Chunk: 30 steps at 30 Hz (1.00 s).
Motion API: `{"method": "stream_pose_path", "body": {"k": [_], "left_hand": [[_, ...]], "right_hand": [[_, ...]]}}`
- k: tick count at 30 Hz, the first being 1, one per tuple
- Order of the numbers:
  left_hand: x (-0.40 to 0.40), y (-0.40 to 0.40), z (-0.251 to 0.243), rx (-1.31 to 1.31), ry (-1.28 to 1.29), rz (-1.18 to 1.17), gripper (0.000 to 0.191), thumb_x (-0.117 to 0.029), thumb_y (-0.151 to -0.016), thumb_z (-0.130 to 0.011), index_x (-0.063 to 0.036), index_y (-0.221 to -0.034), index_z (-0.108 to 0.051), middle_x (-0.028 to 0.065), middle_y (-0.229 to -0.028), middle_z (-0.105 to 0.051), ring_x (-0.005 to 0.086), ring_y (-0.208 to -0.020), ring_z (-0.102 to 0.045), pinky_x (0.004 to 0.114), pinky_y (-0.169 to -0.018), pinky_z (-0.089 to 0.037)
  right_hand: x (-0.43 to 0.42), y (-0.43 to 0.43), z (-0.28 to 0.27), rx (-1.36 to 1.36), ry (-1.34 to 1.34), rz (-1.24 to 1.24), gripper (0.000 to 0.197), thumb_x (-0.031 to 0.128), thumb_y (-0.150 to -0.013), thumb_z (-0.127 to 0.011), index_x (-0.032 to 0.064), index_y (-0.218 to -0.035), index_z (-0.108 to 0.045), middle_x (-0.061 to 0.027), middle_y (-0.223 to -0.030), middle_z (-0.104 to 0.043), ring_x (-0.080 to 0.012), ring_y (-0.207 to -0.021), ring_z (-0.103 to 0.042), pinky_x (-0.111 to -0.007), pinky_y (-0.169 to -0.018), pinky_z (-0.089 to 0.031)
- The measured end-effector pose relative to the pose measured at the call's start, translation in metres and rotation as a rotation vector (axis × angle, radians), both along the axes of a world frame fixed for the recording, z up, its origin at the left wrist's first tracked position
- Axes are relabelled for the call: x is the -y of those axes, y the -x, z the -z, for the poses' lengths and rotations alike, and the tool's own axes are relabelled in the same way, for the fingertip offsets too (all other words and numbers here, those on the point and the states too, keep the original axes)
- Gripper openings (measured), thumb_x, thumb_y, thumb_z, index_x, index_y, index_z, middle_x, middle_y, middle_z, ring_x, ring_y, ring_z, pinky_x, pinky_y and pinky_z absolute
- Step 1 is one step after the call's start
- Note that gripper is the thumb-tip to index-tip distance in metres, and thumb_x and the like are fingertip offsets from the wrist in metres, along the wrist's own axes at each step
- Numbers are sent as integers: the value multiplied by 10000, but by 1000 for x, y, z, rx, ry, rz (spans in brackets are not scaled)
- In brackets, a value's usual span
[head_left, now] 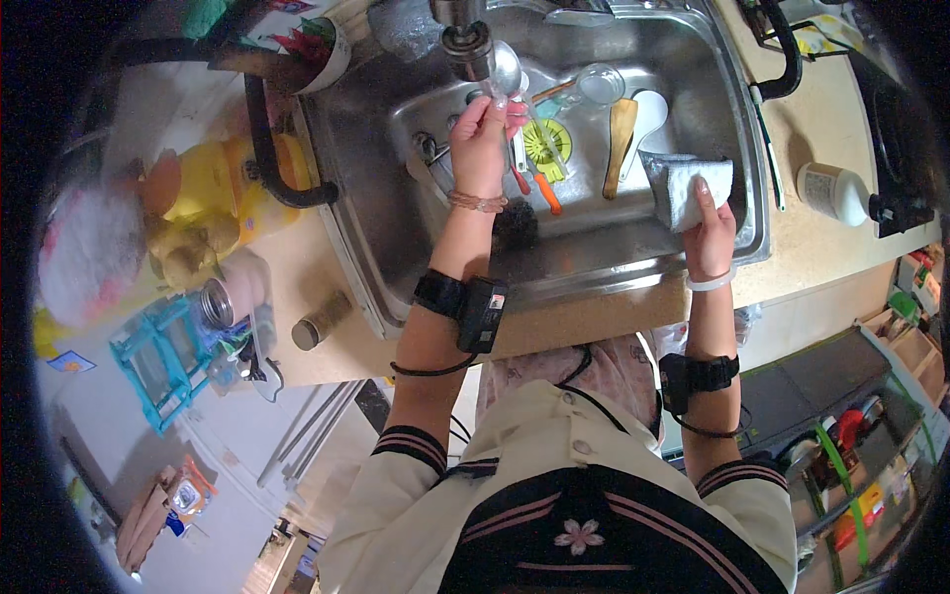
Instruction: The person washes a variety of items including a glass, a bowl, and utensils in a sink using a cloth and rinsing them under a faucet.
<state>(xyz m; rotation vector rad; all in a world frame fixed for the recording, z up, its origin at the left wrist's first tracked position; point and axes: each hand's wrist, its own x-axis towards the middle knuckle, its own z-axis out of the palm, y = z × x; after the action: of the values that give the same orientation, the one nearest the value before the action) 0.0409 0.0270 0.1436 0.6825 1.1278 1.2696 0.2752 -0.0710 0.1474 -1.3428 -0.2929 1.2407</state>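
My left hand (pixel 479 137) grips a metal spoon (pixel 507 67), its bowl raised beside the faucet (pixel 467 48). Whether water is running is unclear. In my right hand (pixel 709 237) is a folded pale grey cloth (pixel 681 189), held over the right side of the steel sink (pixel 594 256). Between the hands, a yellow-green slotted disc (pixel 545 141), an orange-handled utensil (pixel 548 195), a wooden spatula (pixel 619 145) and a white rice paddle (pixel 650 111) lie in the basin. A clear glass bowl (pixel 600 83) sits farther back. My left forearm partly hides other metal utensils.
A white bottle (pixel 831 193) lies or stands on the right counter near a thin dark stick (pixel 769 152). Left of the sink are a black bent bar (pixel 263 141), a potted plant (pixel 326 59), a small cylindrical container (pixel 320 321) and a pink bottle (pixel 241 293).
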Motion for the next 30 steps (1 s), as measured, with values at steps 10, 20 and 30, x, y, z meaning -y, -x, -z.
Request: {"method": "stream_pose_path", "body": {"k": [10, 20, 30], "left_hand": [[2, -3, -20, -141, -203, -26, 128, -109, -783, -513, -8, -848, -558, 57, -804, -592, 69, -726, -515, 194, -672, -380], [7, 1, -25, -863, -475, -17, 235, -99, -744, -530, -122, -975, -565, -7, -849, -508, 132, -755, -464, 275, -711, -342], [20, 7, -47, -1683, -693, -285, 345, -131, -631, -565, -310, -925, -594, -74, -785, -510, 174, -757, -445, 377, -756, -291]], "right_hand": [[2, 2, 1, 20, -25, -97, 204, 134, -787, -521, 10, -949, -523, -48, -927, -552, -125, -845, -510, -256, -761, -382], [-2, 15, 8, 102, 18, -155, 185, 178, -770, -559, 16, -859, -562, -16, -814, -577, -74, -712, -495, -199, -646, -370], [0, 27, 10, 84, 28, -187, 165, 155, -773, -553, 21, -869, -565, -5, -814, -573, -64, -704, -487, -191, -628, -363]]}}
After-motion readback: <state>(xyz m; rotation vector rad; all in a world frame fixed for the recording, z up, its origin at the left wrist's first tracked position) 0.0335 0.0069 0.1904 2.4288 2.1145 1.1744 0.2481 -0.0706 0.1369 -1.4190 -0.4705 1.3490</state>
